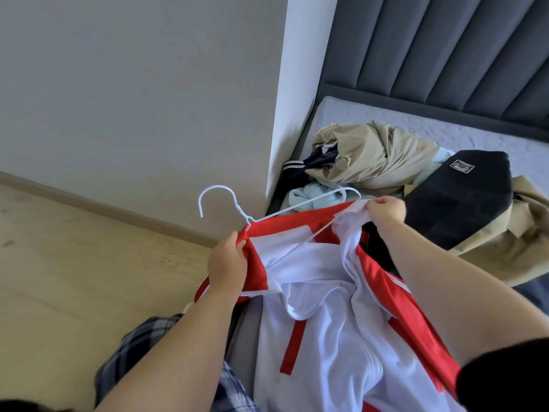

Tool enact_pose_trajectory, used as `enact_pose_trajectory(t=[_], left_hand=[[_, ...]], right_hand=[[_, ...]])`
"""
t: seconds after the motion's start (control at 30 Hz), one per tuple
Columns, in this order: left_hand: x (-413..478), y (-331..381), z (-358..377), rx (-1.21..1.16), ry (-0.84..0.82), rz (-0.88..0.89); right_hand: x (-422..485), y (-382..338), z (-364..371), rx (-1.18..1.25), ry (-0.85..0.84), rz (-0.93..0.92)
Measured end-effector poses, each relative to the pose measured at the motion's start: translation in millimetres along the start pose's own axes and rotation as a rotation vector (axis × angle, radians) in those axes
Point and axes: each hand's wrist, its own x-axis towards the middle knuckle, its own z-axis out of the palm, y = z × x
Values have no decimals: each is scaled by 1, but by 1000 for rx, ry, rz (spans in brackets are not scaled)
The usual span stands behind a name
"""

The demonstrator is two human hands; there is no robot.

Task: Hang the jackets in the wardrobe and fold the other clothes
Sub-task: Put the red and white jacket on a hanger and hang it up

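Observation:
A red and white jacket [326,292] hangs open in front of me, its white lining facing up. A white wire hanger [225,200] lies partly inside its collar, hook pointing up and left. My left hand [227,260] grips the jacket's red left shoulder edge near the hanger's neck. My right hand [386,208] pinches the white collar fabric at the hanger's right end. On the bed behind lie a beige garment [377,156], a black jacket [463,194], a light blue garment [309,193] and a dark navy piece with white stripes [297,168].
The bed's grey mattress [356,114] stands against a dark padded headboard [445,55]. A pale wall [133,84] fills the left, with a wooden floor [74,263] below it. My checked trousers [148,352] show at the bottom.

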Motion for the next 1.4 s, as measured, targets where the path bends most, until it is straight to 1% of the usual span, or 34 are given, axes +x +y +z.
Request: enact_pose_trajectory(t=[0.1,0.2,0.27,0.3,0.33,0.37,0.43,0.47,0.5,0.57,0.6,0.63,0.73,0.77,0.8,0.87,0.93,1.0,1.1,1.2,1.33,1.4], left_hand=[[-4,0,5,42,-51,57],[-6,1,10,98,-115,67],[-7,1,12,117,-150,71],[-7,1,14,131,-161,83],[-8,1,14,148,-167,98],[-8,0,14,158,-165,110],[-8,1,12,110,-148,125],[-8,1,11,71,-136,132],[-7,2,10,40,-129,135],[-5,6,8,-5,-129,126],[-4,8,8,-26,-121,121],[-5,11,8,-44,-103,115],[-8,23,3,-86,-56,114],[-8,28,-1,-89,-60,122],[-5,32,-6,-79,-68,128],[8,41,-23,-38,-56,145],[28,56,-44,2,-16,181],[51,79,-68,30,31,229],[86,120,-109,50,117,294],[117,163,-156,85,191,356],[155,213,-252,183,246,446],[167,233,-300,230,308,512]], right_hand=[[2,-7,-19,0,37,-58],[-13,-21,-20,1,32,-94],[-36,-42,-12,13,8,-143],[-51,-53,-7,28,-38,-188],[-67,-64,-1,22,-133,-256],[-85,-73,3,-12,-299,-340],[-115,-81,10,-147,-771,-454],[-124,-79,11,-217,-904,-498],[-127,-76,13,-270,-858,-587],[-119,-74,16,-313,-423,-847],[-113,-74,16,-355,-282,-892],[-107,-75,14,-446,-260,-880],[-96,-72,17,-812,-475,-706],[-96,-73,18,-845,-528,-683],[-98,-76,16,-798,-569,-652],[-100,-88,13,-597,-583,-606],[-102,-108,5,-496,-536,-665],[-103,-135,-4,-457,-423,-724],[-104,-189,-18,-352,-144,-803],[-107,-247,-30,-239,32,-835],[-116,-333,-46,-76,151,-848],[-126,-373,-55,46,195,-880]])
